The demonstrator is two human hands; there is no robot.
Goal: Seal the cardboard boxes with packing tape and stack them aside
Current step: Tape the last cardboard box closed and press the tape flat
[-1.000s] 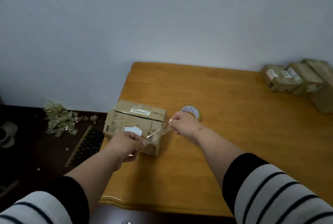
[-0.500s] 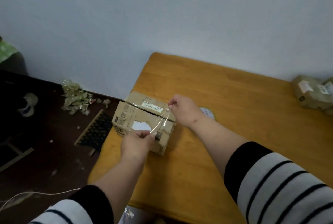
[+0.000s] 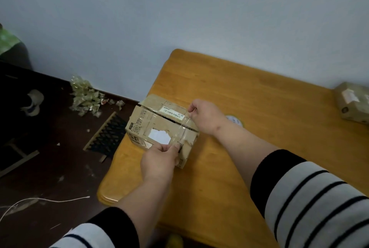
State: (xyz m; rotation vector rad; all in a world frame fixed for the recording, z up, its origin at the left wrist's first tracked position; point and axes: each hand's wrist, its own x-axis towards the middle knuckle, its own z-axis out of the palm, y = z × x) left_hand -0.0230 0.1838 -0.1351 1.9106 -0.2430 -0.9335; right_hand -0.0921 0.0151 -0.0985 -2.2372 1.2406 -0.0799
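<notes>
A worn cardboard box [image 3: 151, 126] with a torn white label sits near the left edge of the wooden table [image 3: 249, 112]. A strip of clear tape [image 3: 182, 129] runs across the box's right end, over the gap between its top flaps. My left hand [image 3: 159, 160] pinches the strip's near end at the box's front face. My right hand [image 3: 205, 116] pinches the far end on the box top. The tape roll [image 3: 235, 121] lies flat on the table, partly hidden behind my right wrist.
Another brown box [image 3: 353, 104] rests at the table's far right edge. On the dark floor to the left lie crumpled tape scraps [image 3: 85, 96], a black ridged mat [image 3: 107, 135], a white cord [image 3: 40, 200] and a shoe [image 3: 33, 102].
The strip, first held near the box's right front corner, has been carried over the box top and stretched across it. The view has shifted left and down.
</notes>
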